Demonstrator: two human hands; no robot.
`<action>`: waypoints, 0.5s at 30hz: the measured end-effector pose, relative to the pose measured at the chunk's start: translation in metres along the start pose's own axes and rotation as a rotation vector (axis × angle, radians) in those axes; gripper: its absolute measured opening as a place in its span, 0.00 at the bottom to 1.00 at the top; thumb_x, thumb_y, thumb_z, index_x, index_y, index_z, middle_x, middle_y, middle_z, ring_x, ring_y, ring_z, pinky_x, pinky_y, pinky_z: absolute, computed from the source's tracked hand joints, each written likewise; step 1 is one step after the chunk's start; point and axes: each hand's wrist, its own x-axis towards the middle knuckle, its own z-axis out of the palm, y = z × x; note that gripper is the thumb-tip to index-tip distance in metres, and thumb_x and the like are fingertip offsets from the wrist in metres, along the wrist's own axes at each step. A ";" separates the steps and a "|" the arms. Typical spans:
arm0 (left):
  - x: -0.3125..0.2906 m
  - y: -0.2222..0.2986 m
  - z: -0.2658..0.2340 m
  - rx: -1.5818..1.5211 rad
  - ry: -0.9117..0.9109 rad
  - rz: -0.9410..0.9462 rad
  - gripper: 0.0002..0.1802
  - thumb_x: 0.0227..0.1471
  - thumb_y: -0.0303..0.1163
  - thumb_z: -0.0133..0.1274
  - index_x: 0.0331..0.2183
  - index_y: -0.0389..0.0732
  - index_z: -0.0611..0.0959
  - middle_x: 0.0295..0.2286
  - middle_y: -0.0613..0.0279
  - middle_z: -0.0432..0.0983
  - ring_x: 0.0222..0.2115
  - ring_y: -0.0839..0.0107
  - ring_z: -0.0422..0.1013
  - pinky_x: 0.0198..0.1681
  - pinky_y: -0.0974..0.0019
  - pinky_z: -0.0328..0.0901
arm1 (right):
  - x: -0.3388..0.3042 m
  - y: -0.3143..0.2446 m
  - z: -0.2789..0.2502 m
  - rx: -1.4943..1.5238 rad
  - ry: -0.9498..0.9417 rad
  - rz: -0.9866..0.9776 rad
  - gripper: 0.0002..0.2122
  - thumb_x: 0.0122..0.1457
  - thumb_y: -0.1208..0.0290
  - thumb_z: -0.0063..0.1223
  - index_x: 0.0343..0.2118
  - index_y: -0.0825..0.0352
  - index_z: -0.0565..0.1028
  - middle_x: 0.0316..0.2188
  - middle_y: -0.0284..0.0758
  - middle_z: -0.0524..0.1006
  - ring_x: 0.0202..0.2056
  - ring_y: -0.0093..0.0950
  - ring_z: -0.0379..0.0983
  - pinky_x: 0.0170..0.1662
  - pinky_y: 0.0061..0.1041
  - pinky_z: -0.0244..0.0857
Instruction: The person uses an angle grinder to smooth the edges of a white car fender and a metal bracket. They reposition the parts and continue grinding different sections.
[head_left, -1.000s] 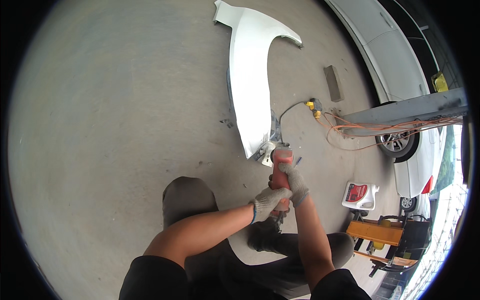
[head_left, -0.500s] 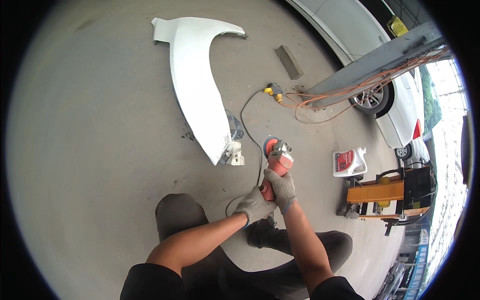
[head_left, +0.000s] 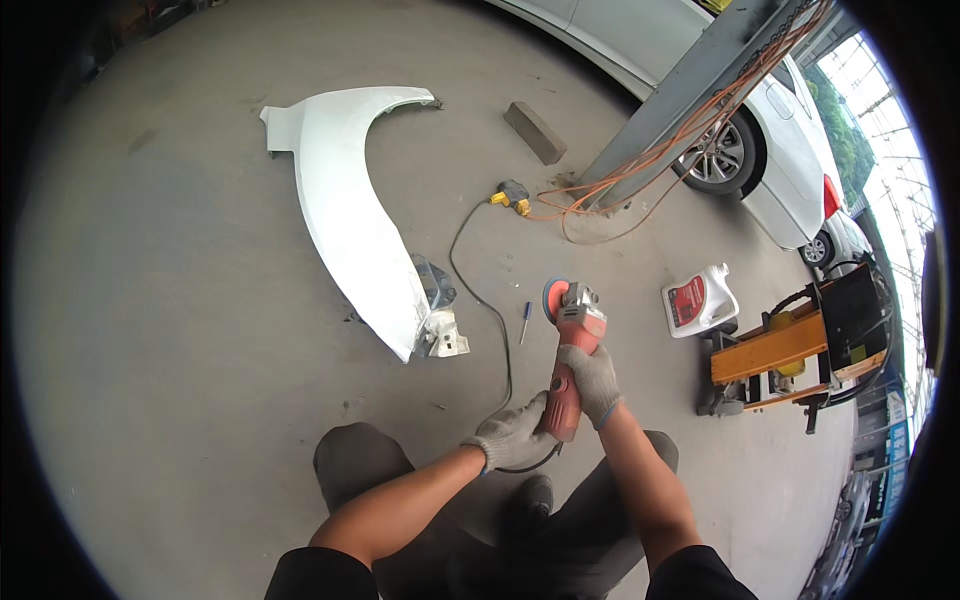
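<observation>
A red and grey angle grinder (head_left: pixel 565 400) with an orange-red disc pad (head_left: pixel 555 299) is held above the floor between my knees, its head pointing away from me. My right hand (head_left: pixel 594 384), in a grey knitted glove, wraps around the body just behind the metal head. My left hand (head_left: pixel 512 436), gloved alike, grips the rear handle from the left, thumb near the switch; its fingertips are partly hidden by the handle. A dark cord (head_left: pixel 490 310) leaves the grinder's back end. Beyond, left of centre, a white car fender (head_left: pixel 345 215) lies on the floor.
A blue pen (head_left: pixel 526 322) lies near the pad. A yellow and black plug connector (head_left: pixel 511 197) joins orange cables around a grey post (head_left: pixel 665 130). A brick-like block (head_left: pixel 535 132), white jug (head_left: pixel 702 300), orange wheeled machine (head_left: pixel 775 352) and white car (head_left: pixel 790 150) stand around.
The view has shifted. The grinder has moved rightward over the floor, uncovering the pen. My left hand has moved to the handle's left side, showing more of the rear end.
</observation>
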 end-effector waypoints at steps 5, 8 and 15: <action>0.001 0.016 -0.021 0.169 0.183 -0.048 0.26 0.59 0.38 0.56 0.56 0.40 0.74 0.42 0.47 0.78 0.43 0.50 0.76 0.48 0.51 0.69 | 0.036 0.010 0.016 0.046 -0.104 -0.006 0.19 0.51 0.64 0.63 0.41 0.72 0.76 0.30 0.37 0.78 0.28 0.27 0.78 0.31 0.31 0.74; 0.002 0.024 -0.023 0.085 0.237 -0.108 0.32 0.58 0.40 0.57 0.60 0.38 0.71 0.45 0.46 0.79 0.46 0.49 0.76 0.52 0.52 0.69 | 0.052 0.010 0.028 0.145 -0.220 -0.018 0.20 0.53 0.63 0.63 0.44 0.71 0.76 0.34 0.36 0.78 0.33 0.28 0.78 0.36 0.32 0.75; 0.000 -0.035 -0.028 0.248 0.395 -0.858 0.41 0.55 0.50 0.59 0.61 0.32 0.73 0.51 0.40 0.79 0.54 0.48 0.75 0.57 0.53 0.67 | 0.099 0.011 0.008 0.183 -0.259 0.076 0.20 0.52 0.62 0.64 0.44 0.71 0.76 0.35 0.38 0.79 0.32 0.30 0.78 0.36 0.33 0.74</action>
